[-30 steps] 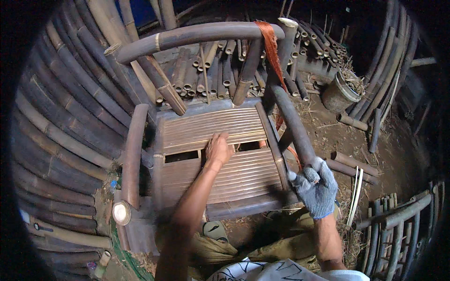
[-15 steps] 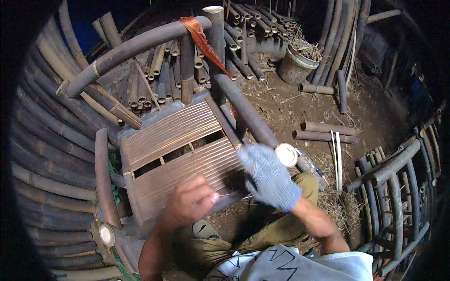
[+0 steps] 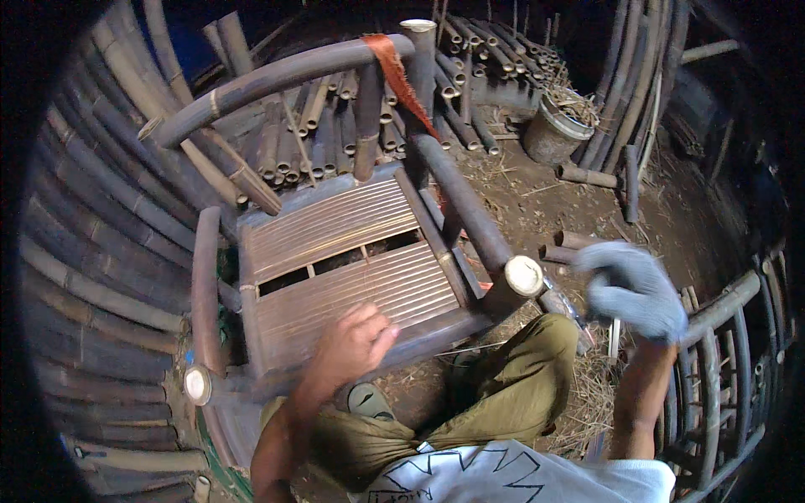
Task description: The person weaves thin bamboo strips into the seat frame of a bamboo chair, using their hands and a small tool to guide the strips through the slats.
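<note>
A dark bamboo chair stands before me, its slatted seat (image 3: 402, 289) crossed by a dark gap that shows short struts. Over the seat's front rail (image 3: 419, 339) is my bare left hand (image 3: 360, 342), fingers curled and pressed together; whatever they may hold is too small to make out. My right hand (image 3: 633, 289), in a grey knit glove, is out to the right, away from the chair's right armrest (image 3: 465, 205). Motion blurs it, but its fingers and thumb look apart with nothing visible between them. An orange strip (image 3: 394, 80) hangs over the top rail.
Bamboo poles (image 3: 92, 277) line the left side, and cut tubes (image 3: 335, 138) are stacked behind the chair. A bucket of shavings (image 3: 558, 130) stands at the back right. Another bamboo frame (image 3: 713, 377) is at right. Shavings (image 3: 587, 402) lie beside my knee.
My right hand has swung from the seat's right front corner out to the right. The left hand stays over the front rail. My view has shifted slightly, moving the chair rightward in the picture.
</note>
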A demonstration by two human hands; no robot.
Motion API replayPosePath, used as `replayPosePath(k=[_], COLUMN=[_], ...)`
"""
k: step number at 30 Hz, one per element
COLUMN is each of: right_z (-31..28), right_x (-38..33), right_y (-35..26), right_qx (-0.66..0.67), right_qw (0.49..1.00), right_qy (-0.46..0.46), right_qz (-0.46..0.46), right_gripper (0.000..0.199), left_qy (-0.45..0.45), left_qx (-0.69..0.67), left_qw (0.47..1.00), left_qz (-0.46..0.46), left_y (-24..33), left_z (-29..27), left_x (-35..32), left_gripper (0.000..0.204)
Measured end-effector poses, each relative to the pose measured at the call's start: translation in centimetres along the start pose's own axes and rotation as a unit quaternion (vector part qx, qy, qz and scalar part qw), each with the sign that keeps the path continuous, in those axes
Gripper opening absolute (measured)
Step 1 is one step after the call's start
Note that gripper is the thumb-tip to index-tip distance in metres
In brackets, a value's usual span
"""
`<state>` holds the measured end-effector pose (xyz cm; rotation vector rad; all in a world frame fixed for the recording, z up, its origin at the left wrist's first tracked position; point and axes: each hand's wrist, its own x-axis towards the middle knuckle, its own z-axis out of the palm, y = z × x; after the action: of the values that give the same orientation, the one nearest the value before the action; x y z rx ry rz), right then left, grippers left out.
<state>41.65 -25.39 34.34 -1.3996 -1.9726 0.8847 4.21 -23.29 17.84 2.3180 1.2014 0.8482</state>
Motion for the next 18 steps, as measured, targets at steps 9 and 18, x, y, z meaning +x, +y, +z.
replayPosePath(k=[9,18], right_z=[9.8,1.9], right_x=[-1.1,-5.4], right_y=[3.2,11.1], right_qx=[0.082,0.534], right_qw=[0.984,0.803], right_qy=[0.153,0.258], right_qz=[0.040,-0.058], right_gripper=[0.041,0.038], left_qy=[-0.059,-0.214], left_qx=[-0.189,-0.118], left_qw=[0.979,0.950], left_qz=[0.056,0.195], left_y=[11.7,13.8], left_z=[5.4,10.2], left_x=[-0.5,-4.5], left_gripper=[0.038,0.024])
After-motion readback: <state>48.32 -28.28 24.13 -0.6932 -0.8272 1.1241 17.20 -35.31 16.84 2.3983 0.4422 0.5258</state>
